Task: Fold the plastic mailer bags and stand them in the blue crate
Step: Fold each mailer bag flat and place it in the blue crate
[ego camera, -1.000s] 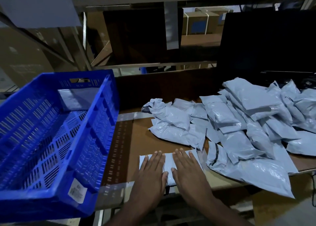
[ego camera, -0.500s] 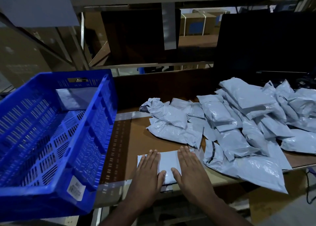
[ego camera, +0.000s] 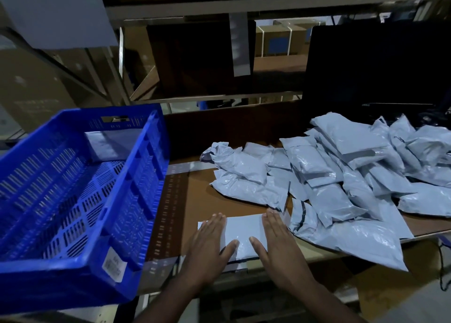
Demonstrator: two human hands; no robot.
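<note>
Hands: left hand (ego camera: 210, 244) and right hand (ego camera: 278, 241) lay flat, fingers straight, pressing mailer bag (ego camera: 244, 232)
Crate: blue crate (ego camera: 136, 200) sat left, one bag inside

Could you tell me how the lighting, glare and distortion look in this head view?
Head view: dim and bluish overall; shelving at the top nearly black; soft glare on the glossy mailer pile; wide-angle bending stretches the crate; both hands, left and right, and the mailer stay fairly sharp.

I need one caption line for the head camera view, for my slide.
Both hands, left and right, press a mailer bag flat beside the blue crate.
</note>
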